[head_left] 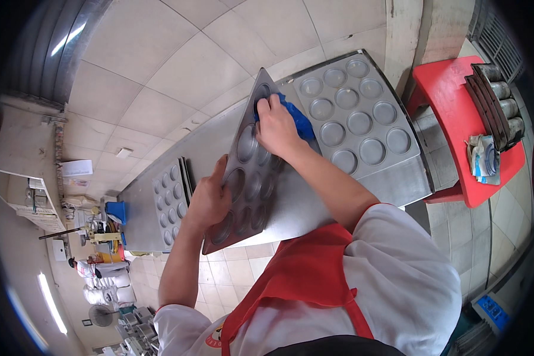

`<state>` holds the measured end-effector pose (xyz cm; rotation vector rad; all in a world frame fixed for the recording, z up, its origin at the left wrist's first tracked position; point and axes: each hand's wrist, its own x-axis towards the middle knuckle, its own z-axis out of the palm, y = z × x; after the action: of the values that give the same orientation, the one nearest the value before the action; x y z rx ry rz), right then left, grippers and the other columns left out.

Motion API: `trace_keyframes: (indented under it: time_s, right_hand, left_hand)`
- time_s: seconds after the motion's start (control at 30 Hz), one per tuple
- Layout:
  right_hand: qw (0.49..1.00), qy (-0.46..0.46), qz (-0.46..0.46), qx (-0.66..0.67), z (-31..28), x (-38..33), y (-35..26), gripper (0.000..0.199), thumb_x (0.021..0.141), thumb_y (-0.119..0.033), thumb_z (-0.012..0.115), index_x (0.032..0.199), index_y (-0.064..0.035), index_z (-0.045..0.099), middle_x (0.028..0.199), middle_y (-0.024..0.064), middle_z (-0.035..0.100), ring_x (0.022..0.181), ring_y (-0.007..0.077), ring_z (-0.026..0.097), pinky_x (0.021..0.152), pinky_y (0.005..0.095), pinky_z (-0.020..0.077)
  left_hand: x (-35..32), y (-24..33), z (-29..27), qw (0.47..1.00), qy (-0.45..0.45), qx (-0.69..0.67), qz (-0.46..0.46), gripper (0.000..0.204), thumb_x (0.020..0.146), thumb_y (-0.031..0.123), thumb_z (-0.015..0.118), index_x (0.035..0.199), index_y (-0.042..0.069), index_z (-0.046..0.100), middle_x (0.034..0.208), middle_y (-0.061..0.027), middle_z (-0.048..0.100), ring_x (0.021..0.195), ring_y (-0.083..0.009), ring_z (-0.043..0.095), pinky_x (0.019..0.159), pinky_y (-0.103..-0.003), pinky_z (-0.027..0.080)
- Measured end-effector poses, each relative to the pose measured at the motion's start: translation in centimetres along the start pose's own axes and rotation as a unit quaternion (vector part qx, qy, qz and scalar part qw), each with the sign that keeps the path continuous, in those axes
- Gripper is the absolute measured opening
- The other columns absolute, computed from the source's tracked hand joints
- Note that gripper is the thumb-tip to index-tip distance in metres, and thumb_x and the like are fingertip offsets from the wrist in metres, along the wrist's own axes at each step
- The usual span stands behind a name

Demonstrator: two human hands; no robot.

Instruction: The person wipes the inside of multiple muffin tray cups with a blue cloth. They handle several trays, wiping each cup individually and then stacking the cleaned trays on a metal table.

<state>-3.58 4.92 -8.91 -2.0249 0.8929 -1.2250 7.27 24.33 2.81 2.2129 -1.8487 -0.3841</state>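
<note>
Head view: the left hand (212,200) is closed round the edge of a tilted muffin tray (249,167) held up over the metal surface (296,204); the right hand (277,126), fingers curled, grips a blue cloth (299,120) at its far cups. Good work likely means bracing that edge firmly and rubbing each cup evenly.

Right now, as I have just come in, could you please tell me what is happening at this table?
A person holds a metal tray with round cups tilted up over the steel table. The left hand grips its side edge, while the right hand has a blue cloth against its upper part. Another cupped tray lies flat to the right, and smaller-looking trays lie farther left.
</note>
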Motion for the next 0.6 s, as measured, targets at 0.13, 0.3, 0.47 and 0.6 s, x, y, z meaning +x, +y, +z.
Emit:
trace_keyframes:
  time_s: [0.13, 0.3, 0.47, 0.6]
  right_hand:
    - [0.974, -0.038, 0.14, 0.171, -1.2, 1.4, -0.3, 0.02, 0.087, -0.006, 0.06, 0.106, -0.0007, 0.058, 0.101, 0.0238, 0.063, 0.082, 0.0393, 0.065, 0.079, 0.0467, 0.0536]
    - [0.591, 0.039, 0.365, 0.719, -2.1, -0.8, 3.9, 0.03, 0.1, -0.027, 0.054, 0.121, -0.008, 0.063, 0.112, 0.0108, 0.07, 0.102, 0.0244, 0.068, 0.089, 0.0388, 0.0546]
    - [0.488, 0.006, 0.583, 0.649, -1.1, -6.7, 2.2, 0.052, 0.106, -0.051, 0.043, 0.137, -0.0126, 0.06, 0.137, 0.0078, 0.067, 0.125, 0.0239, 0.064, 0.102, 0.0396, 0.0499]
    - [0.654, -0.029, 0.389, 0.648, 2.3, -6.1, 0.7, 0.034, 0.104, -0.03, 0.058, 0.128, -0.0071, 0.063, 0.128, 0.0103, 0.069, 0.113, 0.0283, 0.066, 0.098, 0.0423, 0.0509]
  left_hand:
    - [-0.4, 1.2, -0.1, 0.999, 0.0, 0.019, -0.028, 0.066, 0.086, 0.0, 0.052, 0.151, 0.001, 0.043, 0.062, -0.0243, 0.059, 0.056, -0.0395, 0.064, 0.059, -0.045, 0.05]
    - [0.1, 0.7, 0.6, 0.997, 0.066, -0.006, -0.032, 0.065, 0.083, -0.001, 0.051, 0.148, 0.0, 0.047, 0.085, -0.0324, 0.067, 0.077, -0.0486, 0.068, 0.076, -0.053, 0.053]
    - [1.7, -1.5, 0.2, 0.994, 0.107, -0.012, -0.022, 0.065, 0.082, 0.0, 0.049, 0.147, 0.002, 0.049, 0.098, -0.0367, 0.067, 0.092, -0.0527, 0.067, 0.086, -0.057, 0.051]
    - [2.0, -1.0, 0.5, 0.996, 0.085, -0.007, -0.034, 0.066, 0.081, 0.0, 0.05, 0.147, 0.001, 0.048, 0.096, -0.0374, 0.067, 0.092, -0.0538, 0.066, 0.086, -0.058, 0.05]
